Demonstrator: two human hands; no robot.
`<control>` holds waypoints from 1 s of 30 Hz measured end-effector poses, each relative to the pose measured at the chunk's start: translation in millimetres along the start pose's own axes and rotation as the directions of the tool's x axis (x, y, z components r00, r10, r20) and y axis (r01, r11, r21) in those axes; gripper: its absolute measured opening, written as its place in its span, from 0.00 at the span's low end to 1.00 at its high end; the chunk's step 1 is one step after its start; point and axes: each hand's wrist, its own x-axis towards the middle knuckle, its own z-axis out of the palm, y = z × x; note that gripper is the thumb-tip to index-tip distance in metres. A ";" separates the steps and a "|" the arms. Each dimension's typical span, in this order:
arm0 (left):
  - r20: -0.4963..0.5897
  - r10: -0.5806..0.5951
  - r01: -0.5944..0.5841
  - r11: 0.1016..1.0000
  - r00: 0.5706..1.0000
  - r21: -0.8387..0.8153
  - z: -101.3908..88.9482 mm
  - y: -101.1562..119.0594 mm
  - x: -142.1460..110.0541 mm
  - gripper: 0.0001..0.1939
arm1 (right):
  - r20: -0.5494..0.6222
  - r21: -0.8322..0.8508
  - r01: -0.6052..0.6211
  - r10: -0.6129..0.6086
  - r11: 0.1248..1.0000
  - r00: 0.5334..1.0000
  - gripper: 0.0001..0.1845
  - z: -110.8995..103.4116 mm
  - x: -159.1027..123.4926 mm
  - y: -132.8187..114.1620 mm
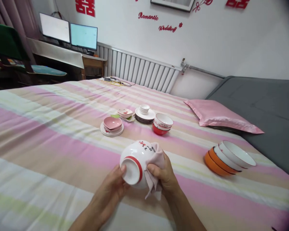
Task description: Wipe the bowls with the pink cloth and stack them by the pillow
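A white bowl (132,152) with a red ring round its foot and red and black print is held over the bed, its base turned towards me. My left hand (115,183) grips it from the left, thumb on the foot. On the right side, my right hand (165,175) is closed on a pale pink cloth (156,157), pressing it against the bowl's outer wall. Fingers behind the bowl are partly hidden.
On the striped bedspread (62,160) stand a bowl stack (162,123), plates with small dishes on top (144,115), a pink heart-shaped dish (112,123), and orange and white bowls (226,158) at right. A pink pillow (221,114) and cables (118,81) lie farther off.
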 end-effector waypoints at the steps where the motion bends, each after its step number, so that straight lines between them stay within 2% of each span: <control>1: 0.006 0.020 -0.020 0.999 1.000 0.037 -0.6 3.3 -0.2 0.25 | 0.028 0.021 -0.019 0.019 1.000 0.999 0.29 0.0 0.4 -1.2; 4: -0.022 0.034 -0.031 0.992 0.999 0.122 -0.2 5.6 -0.7 0.27 | 0.065 0.047 -0.066 0.063 0.997 0.996 0.31 0.8 2.3 0.6; 6: -0.066 0.057 -0.049 0.993 0.996 0.109 0.5 1.7 -0.7 0.26 | 0.028 0.008 -0.049 0.049 0.999 0.998 0.29 1.6 3.3 3.8; 11: -0.121 0.071 -0.075 0.997 0.990 -0.030 -0.1 -9.3 2.0 0.21 | -0.029 -0.097 0.086 -0.089 0.992 0.996 0.27 7.0 3.1 14.4; 15: -0.147 0.056 -0.075 0.989 0.988 -0.128 2.8 -11.2 4.6 0.22 | -0.104 -0.145 0.150 -0.166 0.978 0.981 0.28 14.3 0.4 30.5; 19: -0.161 0.054 -0.092 0.967 0.985 -0.238 6.9 -11.3 5.4 0.23 | -0.151 -0.134 0.184 -0.203 0.974 0.967 0.33 22.3 -4.7 52.1; 22: -0.134 0.028 -0.064 0.961 0.991 -0.271 10.1 -12.4 3.9 0.24 | -0.156 -0.125 0.185 -0.203 0.975 0.967 0.34 26.2 -8.1 60.7; 27: -0.064 -0.082 0.065 0.969 0.995 -0.240 15.8 -15.7 -1.5 0.25 | -0.186 -0.192 0.184 -0.220 0.964 0.958 0.29 23.3 -8.6 42.5; 30: 0.005 -0.162 0.160 0.972 0.987 -0.174 11.9 -14.0 -3.1 0.25 | -0.128 -0.181 0.160 -0.185 0.970 0.974 0.25 16.4 -8.2 19.1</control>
